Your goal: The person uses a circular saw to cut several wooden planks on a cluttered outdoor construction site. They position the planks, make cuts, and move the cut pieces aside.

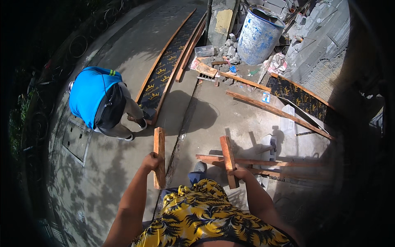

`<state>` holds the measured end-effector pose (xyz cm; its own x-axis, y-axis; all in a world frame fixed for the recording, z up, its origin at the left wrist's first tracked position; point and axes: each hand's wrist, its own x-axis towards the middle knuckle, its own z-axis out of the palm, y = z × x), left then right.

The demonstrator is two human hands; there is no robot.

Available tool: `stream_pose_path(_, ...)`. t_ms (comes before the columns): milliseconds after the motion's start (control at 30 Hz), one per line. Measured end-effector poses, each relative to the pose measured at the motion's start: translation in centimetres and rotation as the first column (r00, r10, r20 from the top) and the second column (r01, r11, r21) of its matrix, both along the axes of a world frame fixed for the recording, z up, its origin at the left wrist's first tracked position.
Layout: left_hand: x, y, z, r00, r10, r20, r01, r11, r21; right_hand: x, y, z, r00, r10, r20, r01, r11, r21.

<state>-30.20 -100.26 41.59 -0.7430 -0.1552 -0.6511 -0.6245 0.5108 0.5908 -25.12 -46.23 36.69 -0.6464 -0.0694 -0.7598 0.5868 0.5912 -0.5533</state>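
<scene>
My left hand point(152, 161) is closed around a short, thick wooden block point(159, 142), reddish brown and held lengthwise away from me. A second short piece of lumber point(226, 152), narrower and slightly tilted, is gripped near its lower end by my right hand point(242, 173). The two pieces are apart, one on each side of my body. Beneath the right-hand piece, long wooden beams point(284, 163) lie across the ground and stretch off to the right. The fingers of both hands are partly hidden by the wood.
A person in a blue shirt point(92, 96) bends over at the left, beside a long black panel edged with wood point(162, 74). A paint-stained blue-white drum point(259, 39) stands among rubble at the back. Another beam point(279, 113) and a black panel point(302, 99) lie at right.
</scene>
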Motion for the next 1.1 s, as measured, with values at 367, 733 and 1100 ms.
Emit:
stream_pose_path(367,-28.0,-3.5,-5.0,0.973,0.232,0.008,-0.231,0.967,0.109,-24.7,-16.0,2.7,0.991,0.13,-0.006,-0.13,0.991,0.045)
stream_pose_path(733,-49.7,-9.9,-14.6,0.882,0.306,0.358,-0.386,0.905,0.179,-48.5,-31.2,-3.2,0.936,0.235,0.26,-0.281,0.947,0.154)
stream_pose_path(1100,-58.6,-15.5,-17.2,0.776,0.504,0.38,-0.588,0.796,0.143,-71.9,-48.9,-2.7,0.738,0.577,0.35,-0.666,0.541,0.513)
